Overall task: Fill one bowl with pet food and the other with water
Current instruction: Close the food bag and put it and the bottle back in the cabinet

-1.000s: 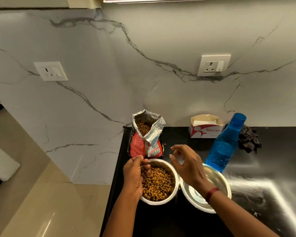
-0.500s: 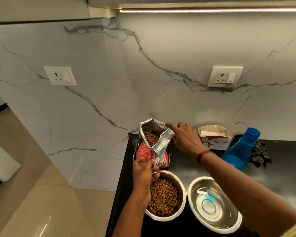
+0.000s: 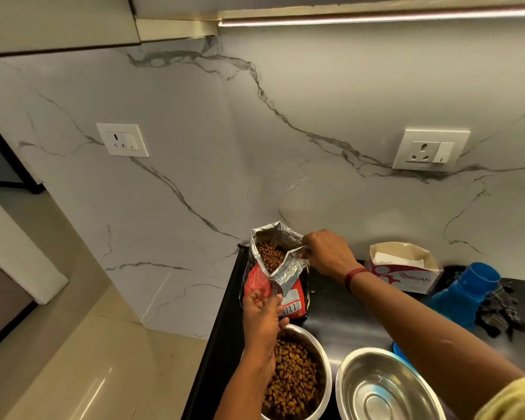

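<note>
A red pet food bag (image 3: pixel 291 294) with a silver foil lining stands open on the black counter (image 3: pixel 346 322), brown kibble showing inside. My right hand (image 3: pixel 328 253) pinches the right edge of the bag's mouth. My left hand (image 3: pixel 262 316) hovers between the bag and the near steel bowl (image 3: pixel 322 374), fingers bunched together; what they hold is hidden. That bowl is filled with kibble. An empty steel bowl (image 3: pixel 379 386) sits to its right. A blue water bottle (image 3: pixel 464 292) stands capped at the right.
A small open red-and-white carton (image 3: pixel 403 268) sits against the marble wall behind the bottle. A dark checked cloth (image 3: pixel 500 310) lies beside the bottle. The counter's left edge drops to a beige floor. Two wall sockets are above.
My right hand moved from above the bowls up to the bag and took hold of its open edge. My left hand rose from the kibble bowl toward the bag. The view tilted up.
</note>
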